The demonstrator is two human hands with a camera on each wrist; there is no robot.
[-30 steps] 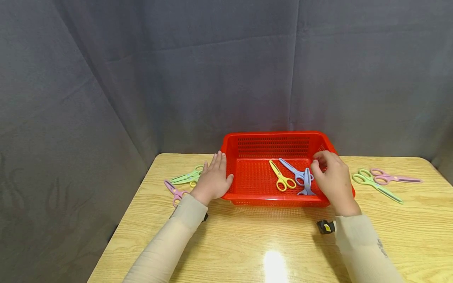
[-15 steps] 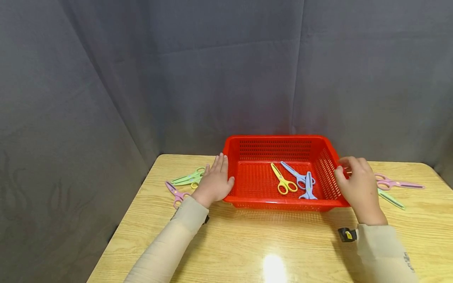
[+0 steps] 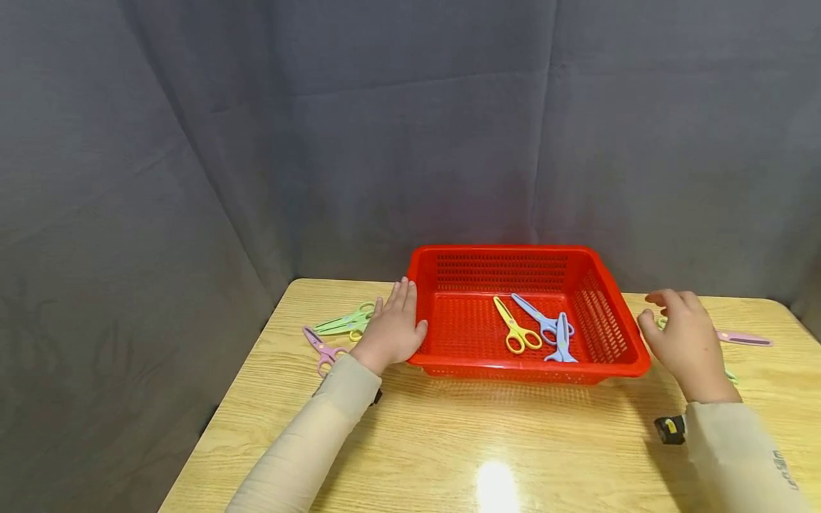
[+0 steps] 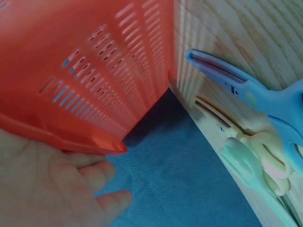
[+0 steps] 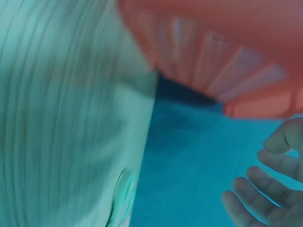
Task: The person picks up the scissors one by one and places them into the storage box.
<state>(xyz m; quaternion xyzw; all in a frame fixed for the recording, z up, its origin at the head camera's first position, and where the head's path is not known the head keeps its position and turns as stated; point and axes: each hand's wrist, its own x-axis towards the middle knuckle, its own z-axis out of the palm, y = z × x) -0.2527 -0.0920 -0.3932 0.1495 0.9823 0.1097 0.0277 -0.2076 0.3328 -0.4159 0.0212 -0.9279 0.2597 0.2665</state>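
My left hand (image 3: pixel 393 332) rests with straight fingers on the left rim of a red plastic basket (image 3: pixel 507 366). In the left wrist view its fingers lie under the rim's outer edge. Inside the basket are yellow scissors (image 3: pixel 515 329), blue scissors (image 3: pixel 532 311) and a second blue pair (image 3: pixel 561 335) propped at the front wall. My right hand (image 3: pixel 691 347) hovers just right of the basket, fingers loosely bent and holding nothing. It partly covers pink scissors (image 3: pixel 747 339) and green scissors (image 5: pixel 124 194) on the table.
On the table (image 3: pixel 449 442) left of the basket lie green scissors (image 3: pixel 343 325), pink scissors (image 3: pixel 323 352) and a partly hidden yellow pair (image 3: pixel 355 336). A grey curtain (image 3: pixel 410 142) hangs right behind the table's back edge.
My right hand has moved from over the basket's right side out past its rim, to above the scissors on the right. The left hand stays on the rim.
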